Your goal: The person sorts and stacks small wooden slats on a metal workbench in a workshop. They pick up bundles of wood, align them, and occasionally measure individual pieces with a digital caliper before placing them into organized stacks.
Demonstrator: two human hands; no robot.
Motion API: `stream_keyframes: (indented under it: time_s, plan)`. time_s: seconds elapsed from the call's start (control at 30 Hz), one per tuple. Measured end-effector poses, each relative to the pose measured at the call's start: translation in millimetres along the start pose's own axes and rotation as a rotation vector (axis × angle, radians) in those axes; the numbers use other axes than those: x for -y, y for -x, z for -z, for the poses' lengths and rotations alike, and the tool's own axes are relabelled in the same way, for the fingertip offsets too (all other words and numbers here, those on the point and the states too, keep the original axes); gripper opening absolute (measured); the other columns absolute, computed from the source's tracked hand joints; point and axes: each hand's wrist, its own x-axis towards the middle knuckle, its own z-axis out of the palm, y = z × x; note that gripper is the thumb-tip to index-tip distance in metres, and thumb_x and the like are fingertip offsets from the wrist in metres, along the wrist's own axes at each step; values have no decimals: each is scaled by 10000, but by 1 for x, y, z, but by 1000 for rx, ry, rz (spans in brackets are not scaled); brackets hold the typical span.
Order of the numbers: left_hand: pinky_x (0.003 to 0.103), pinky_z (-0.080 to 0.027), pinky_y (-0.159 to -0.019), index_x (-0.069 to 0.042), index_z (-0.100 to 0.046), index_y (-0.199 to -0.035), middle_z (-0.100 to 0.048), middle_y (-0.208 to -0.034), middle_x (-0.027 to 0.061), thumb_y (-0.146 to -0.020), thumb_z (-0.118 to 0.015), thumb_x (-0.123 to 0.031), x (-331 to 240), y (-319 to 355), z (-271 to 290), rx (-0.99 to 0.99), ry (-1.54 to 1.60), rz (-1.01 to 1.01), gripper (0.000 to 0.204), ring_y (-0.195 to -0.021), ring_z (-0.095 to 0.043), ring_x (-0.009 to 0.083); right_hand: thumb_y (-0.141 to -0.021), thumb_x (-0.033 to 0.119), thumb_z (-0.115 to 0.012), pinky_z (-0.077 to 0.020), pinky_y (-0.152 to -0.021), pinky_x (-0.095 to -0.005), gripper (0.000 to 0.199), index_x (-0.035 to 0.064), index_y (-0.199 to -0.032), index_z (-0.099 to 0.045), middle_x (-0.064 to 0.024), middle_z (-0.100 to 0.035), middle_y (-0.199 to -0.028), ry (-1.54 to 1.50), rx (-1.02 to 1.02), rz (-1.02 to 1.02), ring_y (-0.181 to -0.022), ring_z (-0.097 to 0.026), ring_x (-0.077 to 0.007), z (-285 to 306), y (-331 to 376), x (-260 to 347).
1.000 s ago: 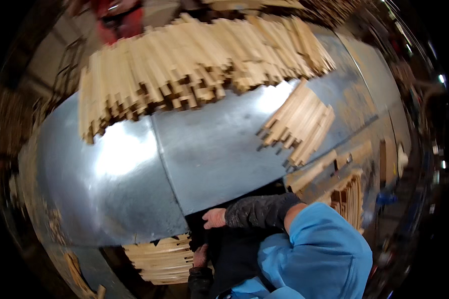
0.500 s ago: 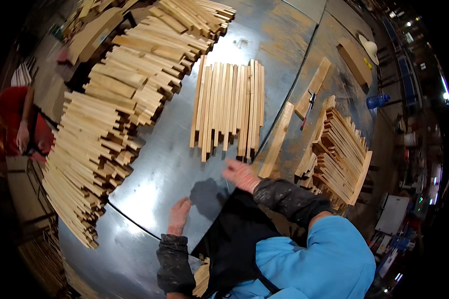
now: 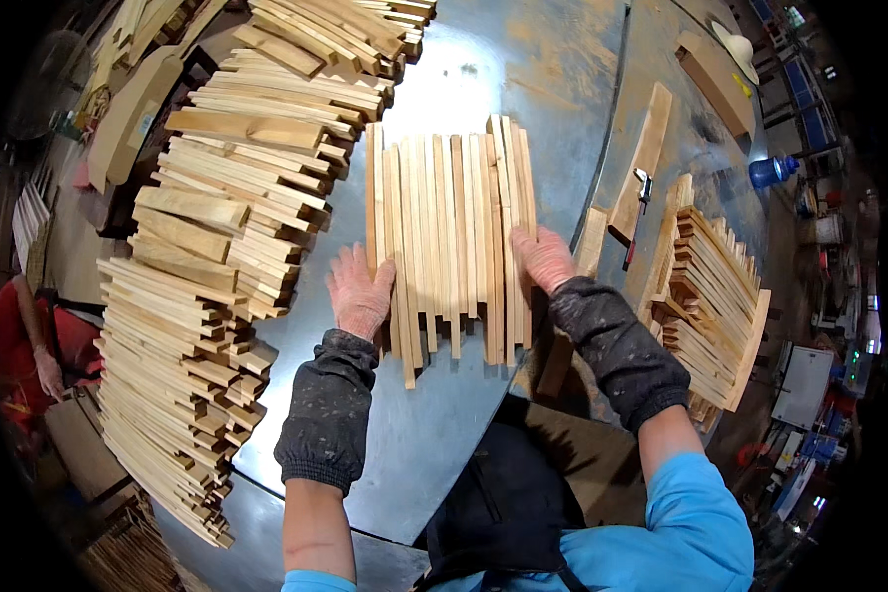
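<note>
A row of light wooden strips (image 3: 444,227) lies side by side on the metal table, ends uneven. My left hand (image 3: 360,293), in a pale glove, is against the left edge of this row, fingers spread and thumb side touching the outer strips. On the opposite edge, my right hand (image 3: 545,259), gloved as well, rests with its fingers stretched out against the rightmost strips. Dark sleeve covers sit on both forearms. Neither hand is wrapped round a strip.
Long stacks of wooden strips (image 3: 183,335) fill the table's left side. To the right lie a wooden board (image 3: 643,158), a caliper-like tool (image 3: 643,185) and another strip pile (image 3: 710,306). A blue bottle (image 3: 773,171) stands beyond. A person in red (image 3: 30,345) is at far left.
Both my hands have reached forward from the table's near side to the two edges of the strip row. The view has shifted a little.
</note>
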Motion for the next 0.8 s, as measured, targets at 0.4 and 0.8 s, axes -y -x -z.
stream_keyframes:
  time_s: [0.4, 0.8]
  plan:
    - [455, -566, -1100, -13, -259, -1666, -541, -1491, 197, -847, -856, -64, -41, 37, 22, 265, 1378, 215, 1015, -1300, -622, 312, -945, 441, -786, -568, -964, -459, 494, 23, -1207, -779, -214, -801, -1134, 113, -168, -119, -1088, -750, -397, -13, 7, 9]
    - [421, -541, -1116, -16, -291, -1653, -544, -1493, 183, -814, -924, -92, -1, 198, 76, -28, 1368, 255, 1054, -1314, -604, 279, -911, 394, -826, -569, -927, -471, 467, 33, -1203, -780, -194, -793, -1090, 206, -98, 202, -1017, -744, -361, -39, 137, 40]
